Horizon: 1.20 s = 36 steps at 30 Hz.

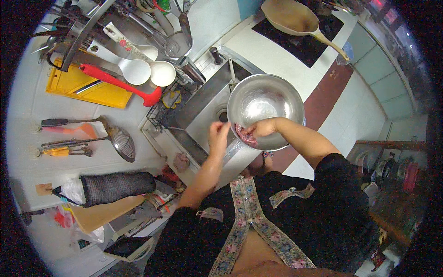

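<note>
A large round stainless steel bowl [272, 99] sits at the right side of the sink, overlapping its edge. My right hand [263, 129] reaches into the bowl's near left part. Its fingers are closed on a soft red-and-pale streaked piece [244, 136] lying against the inner wall; whether it is cloth or meat I cannot tell. My left hand [219, 135] is beside the bowl's left rim, over the sink, with its fingers curled in and slightly blurred. Whatever it may hold is hidden. The metal sink [196, 115] shows its drain hole just beyond that hand.
A pale frying pan [293, 18] rests on the black cooktop [304, 41] at the far right. Ladles and spoons [136, 71] hang along the left wall, with a yellow slicer [87, 87] behind them. A dish rack [159, 111] stands at the sink's left side.
</note>
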Available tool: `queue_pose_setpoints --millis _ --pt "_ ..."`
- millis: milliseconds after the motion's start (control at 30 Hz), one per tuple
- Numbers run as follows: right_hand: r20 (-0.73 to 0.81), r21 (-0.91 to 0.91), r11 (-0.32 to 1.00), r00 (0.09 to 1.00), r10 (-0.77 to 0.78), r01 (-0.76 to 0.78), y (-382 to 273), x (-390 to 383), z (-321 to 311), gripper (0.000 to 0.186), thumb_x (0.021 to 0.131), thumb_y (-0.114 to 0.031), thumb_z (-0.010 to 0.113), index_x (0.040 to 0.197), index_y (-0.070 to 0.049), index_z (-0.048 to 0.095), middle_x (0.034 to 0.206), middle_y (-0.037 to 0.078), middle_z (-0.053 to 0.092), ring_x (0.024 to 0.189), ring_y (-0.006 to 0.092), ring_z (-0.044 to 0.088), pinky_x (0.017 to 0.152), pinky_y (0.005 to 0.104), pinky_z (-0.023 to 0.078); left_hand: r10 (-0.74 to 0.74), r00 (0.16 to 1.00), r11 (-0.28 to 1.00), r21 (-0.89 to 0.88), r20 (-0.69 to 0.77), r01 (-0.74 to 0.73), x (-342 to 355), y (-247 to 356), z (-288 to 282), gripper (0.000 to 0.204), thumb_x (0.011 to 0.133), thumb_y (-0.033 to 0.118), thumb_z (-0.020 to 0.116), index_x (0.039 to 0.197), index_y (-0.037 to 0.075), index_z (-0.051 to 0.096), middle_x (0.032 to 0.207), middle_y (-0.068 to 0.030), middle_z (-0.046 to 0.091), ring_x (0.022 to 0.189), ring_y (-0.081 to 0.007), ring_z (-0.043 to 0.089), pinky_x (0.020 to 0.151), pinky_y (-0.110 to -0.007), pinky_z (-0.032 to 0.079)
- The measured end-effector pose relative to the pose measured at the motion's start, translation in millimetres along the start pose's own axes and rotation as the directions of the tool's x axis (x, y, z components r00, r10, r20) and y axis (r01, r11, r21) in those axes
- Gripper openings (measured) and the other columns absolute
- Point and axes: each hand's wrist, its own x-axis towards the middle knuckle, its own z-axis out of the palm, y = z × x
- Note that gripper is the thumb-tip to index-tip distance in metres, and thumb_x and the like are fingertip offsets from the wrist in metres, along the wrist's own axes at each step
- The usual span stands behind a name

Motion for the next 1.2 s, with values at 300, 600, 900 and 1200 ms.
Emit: queue_pose_setpoints --millis 300,600,900,1200 --pt "-0.422 -0.086 0.989 0.895 -0.147 0.122 35.0 51.2 18.1 0.085 0.082 -0.008 0.062 0.154 -0.006 0.016 0.156 0.022 0.022 0.145 0.0342 0.018 0.117 0.0367 0.018 -0.048 0.916 0.955 -0.252 0.398 0.159 65.7 55.4 39.3 0.062 0.080 -0.002 0.054 0.141 0.006 0.044 0.122 -0.0129 0.061 0.108 -0.0239 0.061 0.091 -0.034 0.049" --pt "-0.533 -0.151 0.988 0.840 -0.102 0.024 33.7 63.0 4.6 0.079 0.086 -0.019 0.056 0.151 0.000 0.014 0.154 0.030 0.016 0.146 0.0395 0.013 0.118 0.0411 0.015 -0.059 0.960 0.863 -0.469 0.274 0.187 27.8 43.6 49.8 0.077 0.071 -0.017 0.043 0.144 0.005 0.039 0.121 -0.0143 0.061 0.096 -0.0271 0.065 0.085 -0.037 0.054" --pt "-0.936 -0.049 0.990 0.352 0.001 -0.132 25.5 83.2 -22.2 0.069 0.081 -0.005 0.057 0.142 0.008 0.027 0.150 0.028 0.027 0.138 0.0344 0.030 0.113 0.0414 0.024 0.121 0.977 0.929 -0.367 0.175 -0.049 17.3 23.0 56.4 0.072 0.071 -0.018 0.041 0.138 0.005 0.048 0.122 -0.0063 0.060 0.106 -0.0168 0.060 0.089 -0.027 0.047" --pt "-0.793 -0.116 0.993 0.602 -0.097 0.007 46.4 79.4 -25.5 0.089 0.072 -0.015 0.063 0.143 0.008 0.014 0.147 0.038 0.013 0.139 0.0469 0.018 0.115 0.0451 0.020 0.193 0.975 0.924 -0.356 0.114 -0.141 8.2 21.6 59.7 0.074 0.071 -0.017 0.044 0.141 0.006 0.045 0.125 -0.0074 0.059 0.105 -0.0175 0.060 0.090 -0.029 0.047"
